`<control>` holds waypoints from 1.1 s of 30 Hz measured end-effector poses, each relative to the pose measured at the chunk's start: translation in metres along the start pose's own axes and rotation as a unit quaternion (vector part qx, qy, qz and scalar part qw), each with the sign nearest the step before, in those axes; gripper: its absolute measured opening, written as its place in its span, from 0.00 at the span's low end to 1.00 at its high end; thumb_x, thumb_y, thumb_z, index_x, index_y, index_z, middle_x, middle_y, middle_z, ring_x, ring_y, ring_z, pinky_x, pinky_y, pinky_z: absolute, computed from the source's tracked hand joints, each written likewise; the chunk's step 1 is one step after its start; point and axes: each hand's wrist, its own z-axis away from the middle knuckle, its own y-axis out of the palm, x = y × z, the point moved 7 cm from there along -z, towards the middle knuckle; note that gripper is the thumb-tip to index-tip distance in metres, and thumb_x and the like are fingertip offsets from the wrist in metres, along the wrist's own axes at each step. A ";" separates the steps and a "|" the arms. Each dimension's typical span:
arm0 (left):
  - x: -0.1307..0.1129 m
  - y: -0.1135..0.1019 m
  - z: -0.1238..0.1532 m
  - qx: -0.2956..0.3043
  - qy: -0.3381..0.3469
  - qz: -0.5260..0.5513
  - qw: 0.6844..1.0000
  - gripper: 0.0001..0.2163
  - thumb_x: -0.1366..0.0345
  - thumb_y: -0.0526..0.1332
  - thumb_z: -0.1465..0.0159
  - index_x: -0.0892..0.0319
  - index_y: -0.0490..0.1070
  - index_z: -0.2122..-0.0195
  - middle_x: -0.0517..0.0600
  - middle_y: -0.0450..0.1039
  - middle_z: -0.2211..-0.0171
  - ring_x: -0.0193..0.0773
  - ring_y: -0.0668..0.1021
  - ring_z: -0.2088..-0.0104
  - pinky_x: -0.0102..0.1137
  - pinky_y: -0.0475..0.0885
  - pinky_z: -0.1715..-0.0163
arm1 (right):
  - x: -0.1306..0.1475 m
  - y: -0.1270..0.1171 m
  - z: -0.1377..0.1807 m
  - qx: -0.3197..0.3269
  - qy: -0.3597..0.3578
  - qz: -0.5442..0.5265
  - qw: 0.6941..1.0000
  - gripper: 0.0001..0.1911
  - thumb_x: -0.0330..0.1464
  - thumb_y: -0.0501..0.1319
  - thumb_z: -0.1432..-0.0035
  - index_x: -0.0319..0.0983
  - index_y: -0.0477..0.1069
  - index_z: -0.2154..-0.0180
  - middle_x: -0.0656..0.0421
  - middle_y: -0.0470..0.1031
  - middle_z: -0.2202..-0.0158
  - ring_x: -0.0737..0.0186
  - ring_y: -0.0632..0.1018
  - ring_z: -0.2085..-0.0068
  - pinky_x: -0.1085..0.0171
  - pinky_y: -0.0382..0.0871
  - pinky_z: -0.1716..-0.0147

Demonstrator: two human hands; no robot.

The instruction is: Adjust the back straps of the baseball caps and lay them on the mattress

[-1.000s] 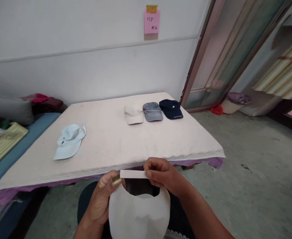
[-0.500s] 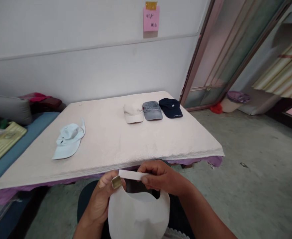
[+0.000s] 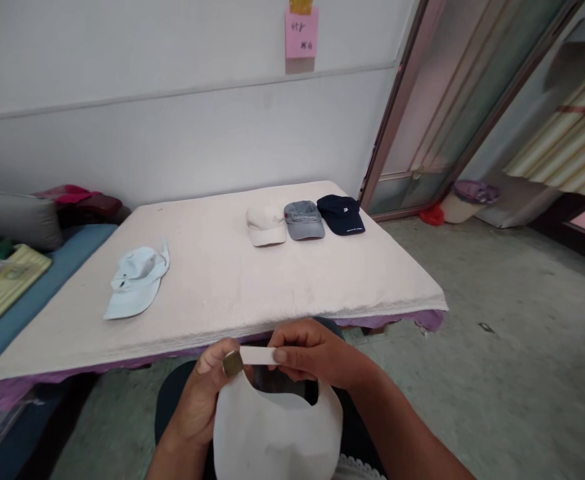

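Observation:
I hold a white cap [image 3: 275,433] in my lap, its back opening facing up. My left hand [image 3: 200,403] pinches the brass buckle [image 3: 232,363] at the left end of the cap's back strap [image 3: 258,355]. My right hand [image 3: 317,353] pinches the white strap close to the buckle. Both hands are closed on the cap just below the table's near edge.
A table with a cream cloth [image 3: 222,280] stands in front of me. On it lie a pale blue hat [image 3: 135,283] at the left and a cream cap [image 3: 266,225], a grey cap [image 3: 303,220] and a navy cap [image 3: 341,215] in a row. A bed [image 3: 32,280] is at the left, a glass door [image 3: 437,113] at the right.
My right hand has slid left along the strap towards the buckle, so less of the strap shows between my hands. The caps on the table have not moved.

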 end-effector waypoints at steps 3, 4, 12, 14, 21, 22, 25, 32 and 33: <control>0.002 0.003 -0.001 0.010 -0.009 -0.006 1.000 0.10 0.61 0.68 0.48 0.61 0.69 0.78 0.44 0.67 0.85 0.27 0.65 0.86 0.22 0.58 0.85 | -0.001 0.002 -0.001 0.008 -0.001 0.016 1.000 0.13 0.39 0.60 0.43 0.33 0.71 0.68 0.64 0.63 0.81 0.75 0.60 0.81 0.72 0.52 0.82; 0.001 0.003 -0.001 0.008 -0.011 -0.012 1.000 0.11 0.61 0.68 0.49 0.61 0.69 0.78 0.45 0.68 0.85 0.27 0.65 0.86 0.22 0.58 0.85 | 0.000 0.002 -0.001 0.010 -0.001 0.020 1.000 0.14 0.39 0.60 0.42 0.33 0.71 0.68 0.64 0.63 0.81 0.75 0.61 0.81 0.72 0.52 0.82; -0.004 0.002 0.001 -0.010 -0.021 -0.074 0.997 0.13 0.58 0.69 0.51 0.62 0.71 0.77 0.48 0.72 0.82 0.29 0.68 0.84 0.23 0.58 0.84 | 0.007 0.000 0.001 0.045 -0.002 0.067 0.997 0.13 0.38 0.59 0.42 0.33 0.73 0.65 0.65 0.62 0.81 0.75 0.61 0.80 0.71 0.53 0.81; -0.004 0.003 0.001 -0.008 -0.026 -0.087 0.996 0.14 0.56 0.68 0.51 0.62 0.71 0.76 0.49 0.72 0.82 0.29 0.68 0.84 0.23 0.58 0.83 | 0.007 -0.003 0.001 0.041 0.001 0.075 0.996 0.13 0.38 0.59 0.42 0.33 0.73 0.65 0.65 0.62 0.80 0.74 0.61 0.79 0.71 0.53 0.80; -0.003 0.004 -0.002 -0.004 -0.034 -0.099 0.994 0.12 0.58 0.67 0.48 0.61 0.71 0.78 0.47 0.69 0.85 0.27 0.65 0.86 0.23 0.55 0.84 | 0.011 -0.002 -0.003 0.042 -0.007 0.030 0.999 0.13 0.38 0.59 0.42 0.34 0.72 0.64 0.66 0.59 0.80 0.74 0.59 0.79 0.71 0.52 0.81; -0.003 0.004 -0.002 -0.006 -0.034 -0.100 0.994 0.12 0.58 0.66 0.48 0.61 0.71 0.78 0.47 0.69 0.84 0.27 0.64 0.85 0.23 0.55 0.84 | 0.011 -0.001 -0.003 0.043 -0.008 0.029 0.999 0.12 0.38 0.59 0.42 0.34 0.72 0.64 0.66 0.59 0.80 0.74 0.60 0.79 0.71 0.53 0.80; -0.003 0.003 -0.003 -0.018 -0.030 -0.101 0.994 0.12 0.57 0.67 0.48 0.62 0.71 0.78 0.46 0.69 0.84 0.27 0.65 0.85 0.23 0.55 0.84 | 0.011 -0.001 -0.003 0.047 -0.002 0.038 0.998 0.11 0.37 0.60 0.43 0.34 0.72 0.65 0.66 0.60 0.81 0.74 0.59 0.79 0.71 0.53 0.80; -0.004 0.003 -0.004 -0.036 -0.039 -0.128 0.990 0.13 0.57 0.68 0.49 0.61 0.70 0.77 0.45 0.67 0.83 0.26 0.63 0.85 0.22 0.54 0.84 | 0.010 -0.006 -0.004 0.009 -0.001 0.051 0.999 0.11 0.37 0.61 0.43 0.34 0.72 0.67 0.66 0.60 0.81 0.75 0.59 0.79 0.71 0.52 0.81; -0.004 0.003 -0.004 -0.033 -0.041 -0.137 0.989 0.13 0.57 0.68 0.49 0.62 0.70 0.77 0.45 0.67 0.83 0.25 0.62 0.85 0.22 0.54 0.84 | 0.009 -0.006 -0.004 0.006 -0.002 0.046 0.999 0.12 0.37 0.61 0.43 0.34 0.72 0.67 0.66 0.60 0.81 0.75 0.59 0.79 0.71 0.52 0.81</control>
